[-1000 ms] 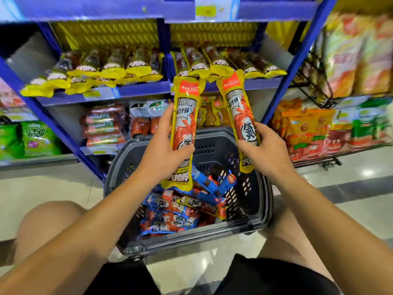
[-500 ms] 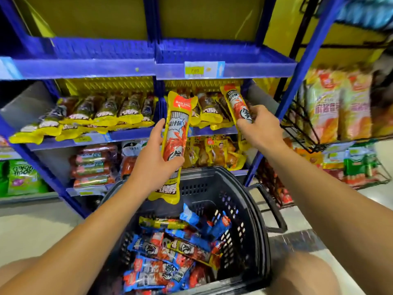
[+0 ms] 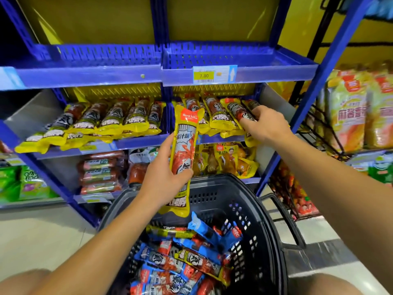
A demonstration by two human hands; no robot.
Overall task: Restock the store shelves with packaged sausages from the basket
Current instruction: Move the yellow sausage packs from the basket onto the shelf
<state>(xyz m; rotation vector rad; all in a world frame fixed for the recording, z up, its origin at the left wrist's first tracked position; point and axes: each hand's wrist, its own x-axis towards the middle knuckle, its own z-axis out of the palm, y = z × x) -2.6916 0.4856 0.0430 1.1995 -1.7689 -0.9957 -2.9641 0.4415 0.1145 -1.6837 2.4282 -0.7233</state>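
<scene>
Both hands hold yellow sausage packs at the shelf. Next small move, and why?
Probably release with the right hand: its pack already lies among the yellow row on the shelf, while the left hand holds its pack upright, short of the shelf.

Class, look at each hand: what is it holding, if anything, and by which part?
The left hand grips an upright yellow sausage pack around its lower half. The right hand holds another yellow pack by its lower end, at the shelf row.
</scene>
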